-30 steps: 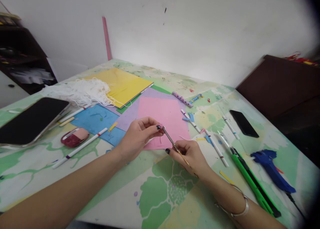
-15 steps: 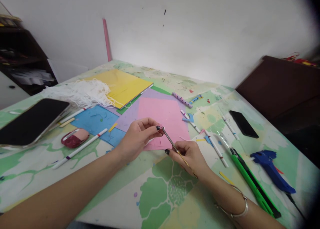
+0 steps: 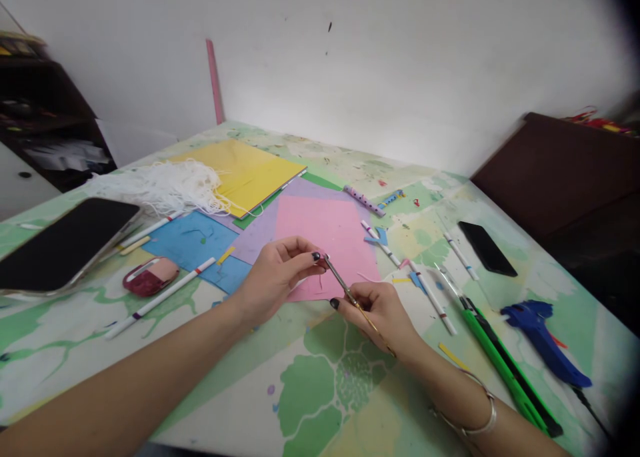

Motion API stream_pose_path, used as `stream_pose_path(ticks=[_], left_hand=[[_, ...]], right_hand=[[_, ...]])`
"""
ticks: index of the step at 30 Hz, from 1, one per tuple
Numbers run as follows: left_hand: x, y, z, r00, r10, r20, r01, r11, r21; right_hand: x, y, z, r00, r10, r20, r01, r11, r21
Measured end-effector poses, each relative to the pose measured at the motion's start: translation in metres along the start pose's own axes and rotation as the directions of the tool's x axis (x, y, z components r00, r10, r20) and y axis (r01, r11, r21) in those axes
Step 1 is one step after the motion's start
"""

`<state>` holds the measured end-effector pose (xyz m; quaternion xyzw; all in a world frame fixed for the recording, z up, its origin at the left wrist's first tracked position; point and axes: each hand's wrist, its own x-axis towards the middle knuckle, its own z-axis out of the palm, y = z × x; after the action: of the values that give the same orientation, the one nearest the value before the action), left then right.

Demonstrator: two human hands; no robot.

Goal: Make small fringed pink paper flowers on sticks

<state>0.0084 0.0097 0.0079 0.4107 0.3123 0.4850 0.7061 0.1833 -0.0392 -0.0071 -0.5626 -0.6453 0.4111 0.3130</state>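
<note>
My right hand (image 3: 375, 310) is closed around a thin metal tool (image 3: 358, 302) with a gold-coloured handle, tilted up toward the left. My left hand (image 3: 280, 267) pinches something small and pinkish at the tool's far tip; the fingers mostly hide it. Both hands are over the near edge of a pink sheet (image 3: 320, 224), which overlaps a purple sheet (image 3: 257, 234). Beyond the sheets lies a purple rolled tube with dark dots (image 3: 364, 200), beside a small blue rolled piece (image 3: 391, 198).
At left are white yarn (image 3: 165, 184), a yellow sheet (image 3: 250, 170), blue sheets (image 3: 195, 238), a large phone (image 3: 65, 244) and a maroon case (image 3: 151, 276). At right lie white markers (image 3: 433, 297), a green cutter (image 3: 505, 364), a blue glue gun (image 3: 543, 340) and a dark phone (image 3: 487, 247).
</note>
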Motion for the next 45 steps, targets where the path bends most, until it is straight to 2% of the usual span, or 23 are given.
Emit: stream_pose_path(ticks=[7, 16, 45], left_hand=[[0.001, 0.003, -0.001, 0.999, -0.019, 0.034, 0.018, 1.000, 0.017], [0.003, 0.006, -0.006, 0.993, -0.050, 0.111, 0.045, 0.998, 0.043], [0.003, 0.014, -0.006, 0.983, -0.108, 0.146, 0.095, 0.991, 0.095]], right_hand=[[0.000, -0.003, -0.003, 1.000, -0.001, 0.007, 0.001, 1.000, -0.028], [0.001, -0.005, -0.010, 0.997, -0.064, 0.037, 0.068, 0.991, -0.113], [0.002, -0.002, -0.022, 0.988, -0.129, 0.084, 0.145, 0.964, -0.225]])
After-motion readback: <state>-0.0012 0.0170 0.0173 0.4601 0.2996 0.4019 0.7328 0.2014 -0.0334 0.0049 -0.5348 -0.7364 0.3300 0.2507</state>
